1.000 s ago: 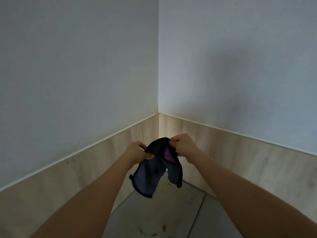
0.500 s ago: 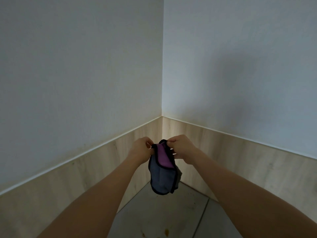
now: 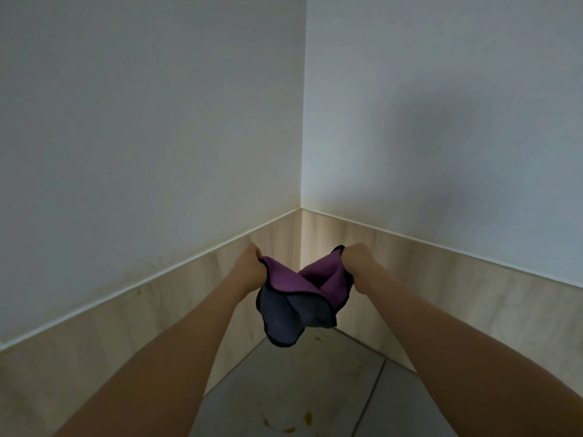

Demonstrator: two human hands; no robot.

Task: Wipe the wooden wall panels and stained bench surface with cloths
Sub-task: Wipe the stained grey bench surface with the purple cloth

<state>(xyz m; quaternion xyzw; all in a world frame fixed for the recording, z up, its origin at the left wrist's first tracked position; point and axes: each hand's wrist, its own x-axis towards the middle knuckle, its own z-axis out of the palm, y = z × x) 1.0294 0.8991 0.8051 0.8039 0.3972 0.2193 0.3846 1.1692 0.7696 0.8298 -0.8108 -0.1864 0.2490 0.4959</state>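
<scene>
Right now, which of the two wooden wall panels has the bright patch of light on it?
The right-hand wood panel, just beside the corner behind the purple-and-grey cloth; the left-hand wood panel is evenly dim.

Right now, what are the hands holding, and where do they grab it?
Both hands hold one cloth, purple on one side and grey on the other. The left hand grips its left edge, the right hand its right edge.
</scene>
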